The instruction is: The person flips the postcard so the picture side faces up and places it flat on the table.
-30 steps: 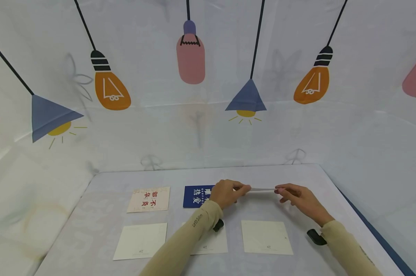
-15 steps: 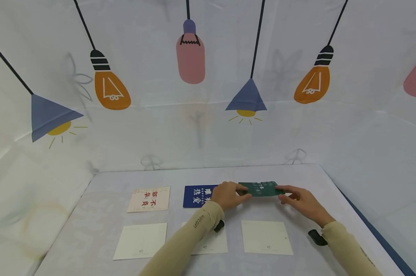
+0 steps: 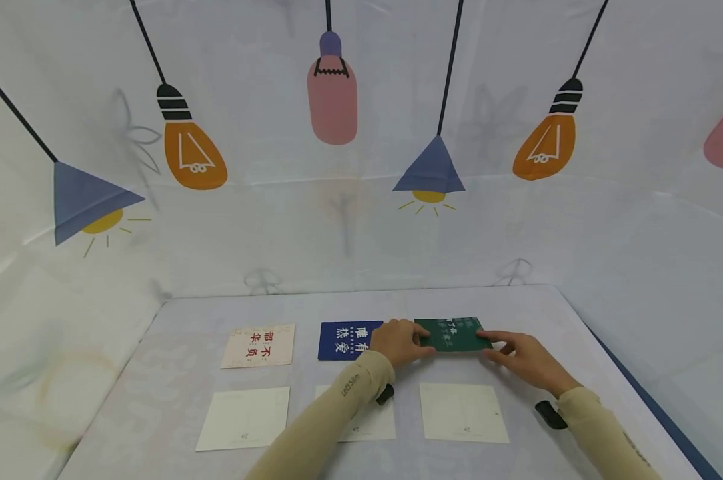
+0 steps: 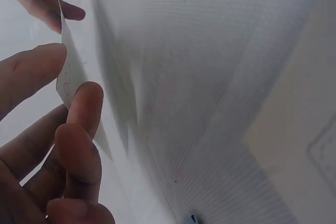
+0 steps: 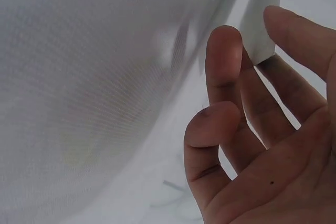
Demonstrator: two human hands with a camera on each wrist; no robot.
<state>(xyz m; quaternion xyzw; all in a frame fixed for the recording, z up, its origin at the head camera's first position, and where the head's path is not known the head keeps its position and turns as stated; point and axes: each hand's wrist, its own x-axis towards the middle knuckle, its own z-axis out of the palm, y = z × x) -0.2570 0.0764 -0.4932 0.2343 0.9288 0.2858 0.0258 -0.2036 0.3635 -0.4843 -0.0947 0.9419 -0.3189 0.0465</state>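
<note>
A dark green card with white characters lies face up between my two hands, at the back right of the table in the head view. My left hand pinches its left end between thumb and fingers. At the right end, my right hand pinches it the same way. Both wrist views show the card's pale underside, the left wrist view with a faint outline drawing on the card. It seems to be just above the cloth. Partly behind my left hand is a blue card with white characters.
A cream card with red characters lies at the back left. Nearer me are a left blank-looking card, a middle one partly under my left forearm, and a right one. A white lamp-printed curtain rises behind the table.
The green card, seen edge-on a second ago, has tipped so its printed face shows fully and has come down towards the table. Both hands have lowered slightly with it.
</note>
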